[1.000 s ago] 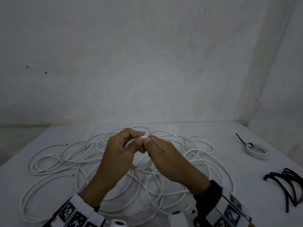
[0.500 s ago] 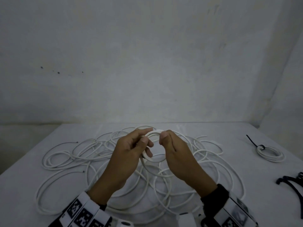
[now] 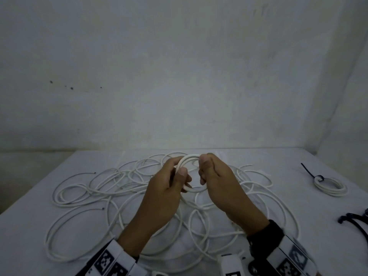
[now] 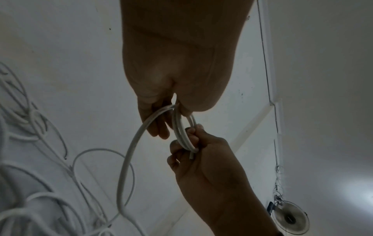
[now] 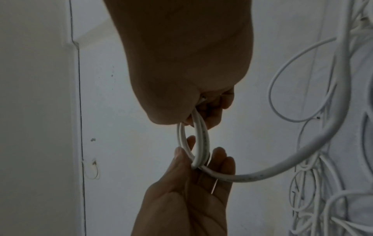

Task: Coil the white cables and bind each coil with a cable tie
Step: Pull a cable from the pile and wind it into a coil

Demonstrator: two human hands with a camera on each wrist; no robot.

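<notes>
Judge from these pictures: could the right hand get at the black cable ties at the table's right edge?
Probably not yet: the right hand and left hand both grip the small coil. The table toward the black cable ties looks bare.

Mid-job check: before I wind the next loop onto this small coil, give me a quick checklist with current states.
1. Left hand grips the small coil: ok.
2. Right hand pinches the coil's other side: ok.
3. Cable end tucked against the loops, by the right fingers: ok.
4. Trailing cable runs free to the pile of loose cables: cannot tell; it enters overlapping loops.
5. Black cable ties lie on the table at far right: ok.
6. Finished coil, already tied, lies apart from the pile: ok.
</notes>
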